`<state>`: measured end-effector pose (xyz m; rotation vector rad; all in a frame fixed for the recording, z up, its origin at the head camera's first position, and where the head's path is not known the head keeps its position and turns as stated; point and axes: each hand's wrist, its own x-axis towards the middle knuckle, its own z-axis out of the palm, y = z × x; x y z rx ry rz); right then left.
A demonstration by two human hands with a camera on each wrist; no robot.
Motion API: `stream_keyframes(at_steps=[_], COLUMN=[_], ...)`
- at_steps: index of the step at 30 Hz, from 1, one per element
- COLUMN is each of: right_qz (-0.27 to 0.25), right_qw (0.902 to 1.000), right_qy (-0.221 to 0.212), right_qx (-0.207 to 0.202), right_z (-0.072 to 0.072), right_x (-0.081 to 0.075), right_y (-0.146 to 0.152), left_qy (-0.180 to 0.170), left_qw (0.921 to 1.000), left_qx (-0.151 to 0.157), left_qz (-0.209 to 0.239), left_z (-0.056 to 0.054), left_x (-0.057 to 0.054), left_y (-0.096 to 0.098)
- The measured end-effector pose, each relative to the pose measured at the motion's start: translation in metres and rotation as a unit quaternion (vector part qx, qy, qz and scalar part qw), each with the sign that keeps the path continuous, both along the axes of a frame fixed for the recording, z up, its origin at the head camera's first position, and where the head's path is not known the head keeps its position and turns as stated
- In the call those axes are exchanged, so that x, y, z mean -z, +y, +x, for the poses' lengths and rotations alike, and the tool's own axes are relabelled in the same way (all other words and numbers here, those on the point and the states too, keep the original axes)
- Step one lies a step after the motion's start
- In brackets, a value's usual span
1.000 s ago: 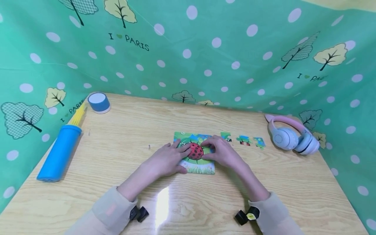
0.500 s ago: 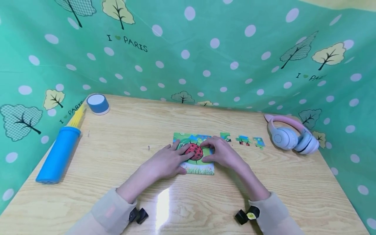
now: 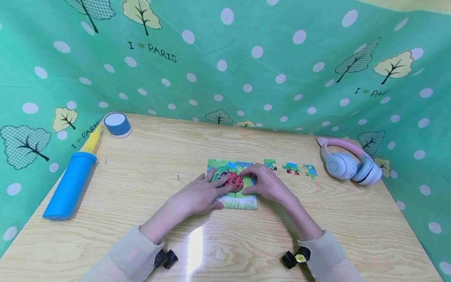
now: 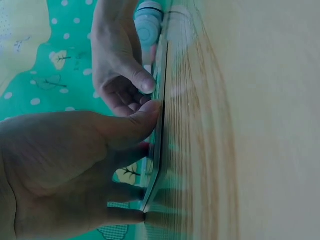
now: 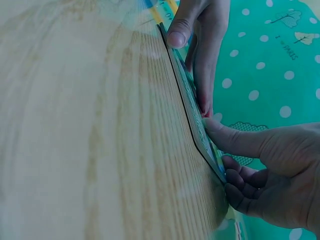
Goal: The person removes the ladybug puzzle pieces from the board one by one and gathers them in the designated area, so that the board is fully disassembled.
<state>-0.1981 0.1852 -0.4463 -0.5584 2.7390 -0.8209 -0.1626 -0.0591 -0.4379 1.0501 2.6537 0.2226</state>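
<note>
Resting spread-fingered L hand (image 3: pixel 199 194) on flat, rect., green, red-ladybird-print puzzle (image 3: pixel 239 203) & touching its R side w/ bent-fingered R hand (image 3: pixel 267 182), unclear if pinching.

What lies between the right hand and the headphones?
The head view shows loose puzzle pieces lying on the table between the right hand and the headphones.

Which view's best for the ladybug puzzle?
Head. It looks down on the printed face of the ladybug puzzle, so the picture reads, though the left hand and right hand cover parts. Both wrist views show it nearly edge-on as a thin strip, with little of the picture readable.
</note>
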Motion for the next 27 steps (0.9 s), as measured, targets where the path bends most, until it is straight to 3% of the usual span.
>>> stream_keyframes(at_steps=[17,27], right_qz=[0.002,-0.021], right_qw=[0.9995,0.9994], right_qy=[0.023,0.023], right_qx=[0.020,-0.012], right_z=[0.0043,0.0030], right_x=[0.0007,-0.0019], right_y=[-0.0007,0.0042], left_qy=[-0.007,-0.009], left_qw=[0.9999,0.9999], left_qx=[0.008,0.007], left_qz=[-0.010,-0.004], left_z=[0.0023,0.0016], left_x=[0.0004,0.0014], left_y=[0.0011,-0.0002])
